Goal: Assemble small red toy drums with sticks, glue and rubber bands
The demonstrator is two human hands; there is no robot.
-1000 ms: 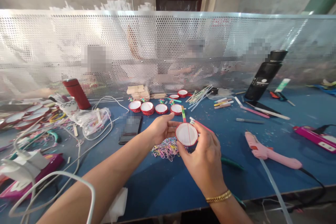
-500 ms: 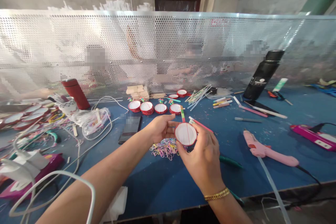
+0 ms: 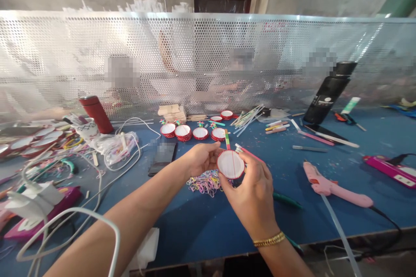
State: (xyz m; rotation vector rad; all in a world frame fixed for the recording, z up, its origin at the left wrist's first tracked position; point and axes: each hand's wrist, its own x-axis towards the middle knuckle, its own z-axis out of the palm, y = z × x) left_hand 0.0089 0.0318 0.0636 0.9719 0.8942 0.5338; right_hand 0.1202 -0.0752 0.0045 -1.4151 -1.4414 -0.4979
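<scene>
The disc (image 3: pixel 230 164) was kept clamped in the right hand (image 3: pixel 251 197); by the left hand (image 3: pixel 202 159), thumb and fingers were drawn nearer, its grip's closure impossible to tell.

Bare, the left forearm (image 3: pixel 136 212) is slanting up from lower left, the left grip (image 3: pixel 203 159) is curving, thumb uppermost, and the right grip (image 3: pixel 253 184) is pinching between thumb and fingers.

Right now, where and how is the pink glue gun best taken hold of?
Probably by the handle, from above at the near right: the pink glue gun lies flat, handle stretching right, clear of the nozzle and glue stick.
</scene>
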